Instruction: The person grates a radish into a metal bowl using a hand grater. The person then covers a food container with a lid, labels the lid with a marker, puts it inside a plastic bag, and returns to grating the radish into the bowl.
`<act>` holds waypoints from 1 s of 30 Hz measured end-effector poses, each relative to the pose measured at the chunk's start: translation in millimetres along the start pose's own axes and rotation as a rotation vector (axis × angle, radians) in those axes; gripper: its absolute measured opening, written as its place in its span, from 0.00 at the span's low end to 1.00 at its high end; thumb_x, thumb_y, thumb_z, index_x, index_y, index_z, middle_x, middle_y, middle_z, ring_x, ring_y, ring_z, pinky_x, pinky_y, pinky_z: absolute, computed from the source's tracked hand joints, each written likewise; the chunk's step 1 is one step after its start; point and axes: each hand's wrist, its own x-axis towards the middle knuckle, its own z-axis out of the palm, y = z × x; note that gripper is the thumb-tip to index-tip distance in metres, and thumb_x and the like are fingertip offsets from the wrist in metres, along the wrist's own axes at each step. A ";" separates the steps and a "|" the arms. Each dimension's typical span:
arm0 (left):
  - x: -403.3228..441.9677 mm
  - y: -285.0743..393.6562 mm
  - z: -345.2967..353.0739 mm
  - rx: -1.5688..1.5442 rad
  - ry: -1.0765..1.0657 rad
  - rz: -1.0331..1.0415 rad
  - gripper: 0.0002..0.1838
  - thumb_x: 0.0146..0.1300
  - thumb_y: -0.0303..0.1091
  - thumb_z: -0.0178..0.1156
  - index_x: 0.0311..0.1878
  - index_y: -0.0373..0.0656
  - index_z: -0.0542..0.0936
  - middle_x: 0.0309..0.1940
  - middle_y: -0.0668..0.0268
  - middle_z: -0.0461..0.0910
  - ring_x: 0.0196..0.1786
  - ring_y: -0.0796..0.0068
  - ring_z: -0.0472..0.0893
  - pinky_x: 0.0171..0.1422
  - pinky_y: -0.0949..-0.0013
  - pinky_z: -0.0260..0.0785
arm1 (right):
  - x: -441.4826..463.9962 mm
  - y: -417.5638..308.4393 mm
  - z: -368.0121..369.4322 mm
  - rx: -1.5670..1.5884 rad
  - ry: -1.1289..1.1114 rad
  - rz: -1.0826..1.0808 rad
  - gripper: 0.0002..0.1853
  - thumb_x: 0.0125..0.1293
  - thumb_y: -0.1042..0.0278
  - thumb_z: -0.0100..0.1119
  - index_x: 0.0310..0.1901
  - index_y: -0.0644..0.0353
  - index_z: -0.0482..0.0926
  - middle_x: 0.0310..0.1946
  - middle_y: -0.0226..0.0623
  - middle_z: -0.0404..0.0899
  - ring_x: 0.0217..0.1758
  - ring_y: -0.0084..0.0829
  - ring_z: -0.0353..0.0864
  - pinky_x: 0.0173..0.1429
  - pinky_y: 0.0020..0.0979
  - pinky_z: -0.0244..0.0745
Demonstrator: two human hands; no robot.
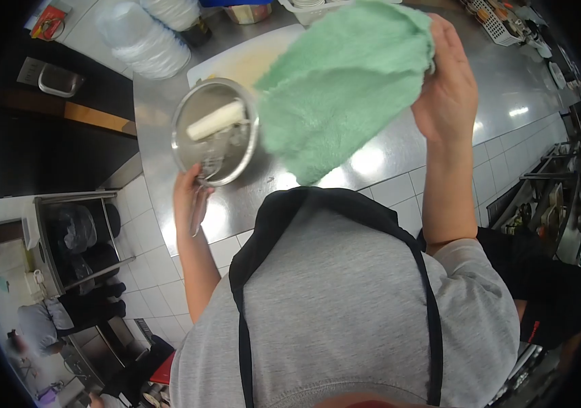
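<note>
My left hand [190,202] is closed on the near rim of a round metal bowl [251,139], thumb and fingers at its edge. The bowl is tilted, and in it lie a white, stick-shaped piece [216,120] and some crumpled clear plastic [217,153]. Raised at the upper right, my right hand [448,88] grips one end of a green cloth [351,81]. The cloth hangs spread out to the left, over the steel counter, with its lower corner near my apron. It hides part of a white cutting board [284,39] behind it.
Stacks of clear plastic containers [144,51] stand at the counter's far left. A white basket [311,10] sits at the back, and another perforated white basket [493,24] is at the far right. The steel counter [508,81] ends near my body. Other people are in the room.
</note>
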 end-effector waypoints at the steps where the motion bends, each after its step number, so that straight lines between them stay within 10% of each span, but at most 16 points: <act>1: -3.6 6.6 -9.8 0.027 0.071 0.016 0.11 0.62 0.34 0.53 0.41 0.37 0.70 0.31 0.65 0.76 0.25 0.81 0.74 0.24 0.79 0.67 | 0.6 1.0 -8.7 0.008 -0.003 0.038 0.12 0.69 0.63 0.42 0.48 0.61 0.67 0.38 0.30 0.76 0.36 0.20 0.76 0.36 0.22 0.73; 7: -16.7 23.9 -33.4 -0.032 0.209 0.118 0.08 0.61 0.32 0.54 0.38 0.38 0.69 0.28 0.66 0.74 0.23 0.80 0.73 0.23 0.78 0.66 | -24.2 79.0 -103.0 -0.512 0.198 0.536 0.14 0.62 0.61 0.54 0.46 0.57 0.67 0.40 0.34 0.72 0.42 0.29 0.73 0.39 0.28 0.72; 9: -17.9 20.9 -36.1 -0.051 0.213 0.096 0.08 0.61 0.32 0.54 0.38 0.38 0.69 0.28 0.66 0.74 0.23 0.80 0.73 0.23 0.78 0.66 | -53.4 129.0 -158.1 -1.039 0.059 0.117 0.14 0.59 0.65 0.57 0.45 0.57 0.68 0.41 0.36 0.72 0.45 0.31 0.73 0.43 0.29 0.72; 13: -16.5 13.5 -31.9 -0.050 0.209 0.047 0.08 0.61 0.32 0.55 0.37 0.38 0.69 0.28 0.66 0.74 0.24 0.78 0.74 0.24 0.78 0.67 | -65.9 112.3 -120.9 -1.112 -0.047 0.137 0.09 0.55 0.69 0.60 0.37 0.59 0.73 0.40 0.35 0.73 0.44 0.33 0.72 0.44 0.32 0.69; 18: -10.6 8.4 6.8 -0.013 0.118 0.023 0.08 0.61 0.33 0.54 0.38 0.39 0.70 0.28 0.67 0.75 0.24 0.78 0.75 0.24 0.78 0.68 | -71.1 120.8 -75.8 -1.170 -0.739 -0.034 0.09 0.52 0.64 0.61 0.31 0.56 0.74 0.32 0.34 0.71 0.41 0.36 0.71 0.45 0.34 0.65; 30: -14.3 10.6 16.3 -0.015 -0.028 0.044 0.11 0.63 0.31 0.50 0.46 0.36 0.71 0.29 0.66 0.77 0.23 0.80 0.76 0.23 0.79 0.70 | -38.9 207.7 -11.3 -1.260 -0.744 -0.231 0.12 0.58 0.64 0.54 0.44 0.54 0.73 0.39 0.32 0.73 0.49 0.31 0.70 0.49 0.38 0.63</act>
